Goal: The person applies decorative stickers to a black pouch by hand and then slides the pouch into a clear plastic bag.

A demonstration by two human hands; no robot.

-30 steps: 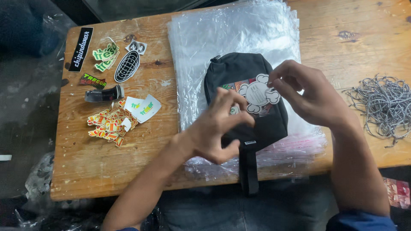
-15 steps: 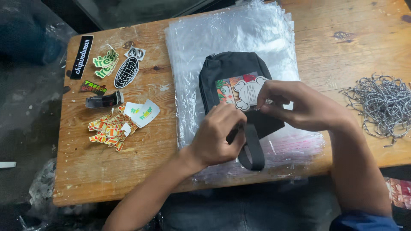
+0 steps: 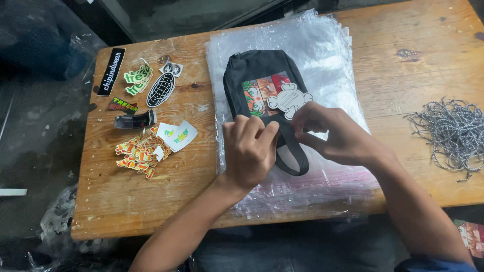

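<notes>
Fingers of the left hand curl down on the small black fabric pouch at frame centre, pinning it to the clear plastic bags; the right hand seemingly pinches its white cut-out tag.

The black pouch lies flat on a stack of clear plastic bags, printed panel facing up. A white cut-out tag rests on its lower right; the black strap extends toward the near edge.
</notes>
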